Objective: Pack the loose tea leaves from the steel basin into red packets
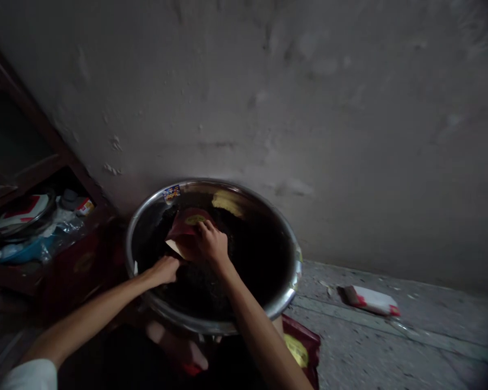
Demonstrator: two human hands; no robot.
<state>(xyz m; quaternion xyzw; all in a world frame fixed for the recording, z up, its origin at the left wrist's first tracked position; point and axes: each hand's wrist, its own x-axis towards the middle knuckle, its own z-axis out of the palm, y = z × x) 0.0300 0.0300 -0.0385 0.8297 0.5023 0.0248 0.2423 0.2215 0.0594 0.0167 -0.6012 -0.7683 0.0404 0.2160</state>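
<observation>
A wide metal basin (282, 216) holds a dark loose material (211, 295). Inside it is a dark red bag (184, 221) with a yellow oval label and its pale mouth open toward the near left. My right hand (213, 242) is closed on the bag's right side. Just below the bag's mouth, my left hand (165, 270) is closed, with its fingertips hidden; whatever it holds, if anything, cannot be made out.
At left, a dark wooden cabinet (65, 157) holds a blue bowl (24, 252) and plastic bags. A white and red box (373, 300) lies on the floor at right. Another red bag (303, 346) is beside the basin's near right edge. A grey wall (309, 108) rises behind.
</observation>
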